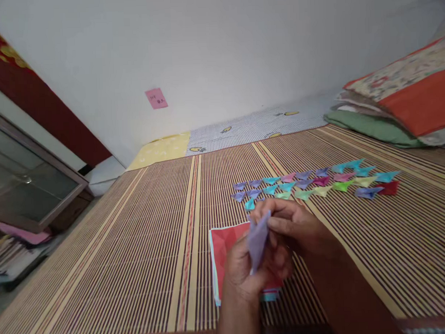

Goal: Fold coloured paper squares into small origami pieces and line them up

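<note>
Between both hands, a lavender piece of folded paper (pixel 258 240) is held up, narrow and pointed at its top. My left hand (pixel 244 271) is closed around its lower part. The fingers of my right hand (pixel 288 220) pinch near its upper tip, and some of them are slightly blurred. Beneath the hands lies a stack of square paper sheets (pixel 222 245) with a red one on top, partly hidden by my left hand. Just beyond, rows of small folded paper boats (pixel 305 184) in blue, purple, pink, green, yellow and red rest on the mat.
A striped bamboo mat (pixel 156 252) covers the surface. Folded bedding (pixel 398 97) is piled at the right back. Along the white wall runs patterned cloth (pixel 239 130), with a pink note (pixel 156 98) stuck above it. A glass-fronted cabinet door (pixel 25 174) stands at the left.
</note>
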Demonstrator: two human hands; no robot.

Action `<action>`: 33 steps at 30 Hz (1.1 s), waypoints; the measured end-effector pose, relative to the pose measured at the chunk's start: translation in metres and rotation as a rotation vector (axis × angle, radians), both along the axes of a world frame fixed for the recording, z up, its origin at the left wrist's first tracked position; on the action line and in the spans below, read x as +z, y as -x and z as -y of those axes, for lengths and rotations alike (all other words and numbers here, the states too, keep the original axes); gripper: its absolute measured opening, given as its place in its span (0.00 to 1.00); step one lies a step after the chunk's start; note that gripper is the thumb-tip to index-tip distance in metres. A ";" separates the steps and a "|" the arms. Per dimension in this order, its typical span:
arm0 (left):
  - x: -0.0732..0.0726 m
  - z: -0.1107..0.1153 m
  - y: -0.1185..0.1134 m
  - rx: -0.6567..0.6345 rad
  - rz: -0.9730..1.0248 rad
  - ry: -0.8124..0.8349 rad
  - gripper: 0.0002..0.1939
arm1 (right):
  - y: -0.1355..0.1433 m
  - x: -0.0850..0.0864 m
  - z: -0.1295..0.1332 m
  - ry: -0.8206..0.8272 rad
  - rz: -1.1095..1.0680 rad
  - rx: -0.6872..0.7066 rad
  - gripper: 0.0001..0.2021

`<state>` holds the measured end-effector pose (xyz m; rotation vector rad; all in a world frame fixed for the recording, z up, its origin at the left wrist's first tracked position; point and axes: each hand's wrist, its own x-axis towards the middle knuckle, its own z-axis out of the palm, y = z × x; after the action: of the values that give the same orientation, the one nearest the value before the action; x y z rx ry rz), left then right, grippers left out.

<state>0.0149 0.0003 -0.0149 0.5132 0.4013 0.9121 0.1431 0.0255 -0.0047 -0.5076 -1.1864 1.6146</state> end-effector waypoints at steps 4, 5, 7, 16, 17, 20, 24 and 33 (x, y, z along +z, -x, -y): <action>0.002 -0.008 0.009 0.218 -0.165 -0.050 0.16 | -0.005 0.005 -0.001 0.020 0.117 -0.138 0.11; 0.003 -0.010 0.014 0.293 -0.219 -0.065 0.16 | -0.006 0.005 -0.002 -0.008 0.158 -0.193 0.11; 0.006 -0.011 0.027 0.412 -0.293 -0.054 0.17 | -0.009 0.004 -0.004 -0.089 0.236 -0.281 0.10; 0.000 -0.006 0.047 0.272 -0.370 -0.261 0.13 | -0.007 0.002 -0.003 -0.206 0.462 -0.325 0.07; -0.002 -0.007 0.047 0.268 -0.387 -0.266 0.12 | -0.005 0.002 -0.002 -0.215 0.479 -0.342 0.06; -0.005 -0.008 0.048 0.247 -0.407 -0.261 0.13 | -0.002 0.002 -0.002 -0.271 0.545 -0.394 0.03; -0.004 -0.011 0.049 0.278 -0.374 -0.208 0.14 | 0.000 0.007 0.001 -0.383 0.660 -0.496 0.09; 0.007 -0.017 0.061 0.476 -0.249 -0.031 0.15 | 0.010 0.009 0.006 -0.875 0.880 -0.469 0.19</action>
<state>-0.0463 0.0175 -0.0079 0.5735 0.7573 1.3186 0.1332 0.0198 0.0040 -0.8461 -2.0529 0.3260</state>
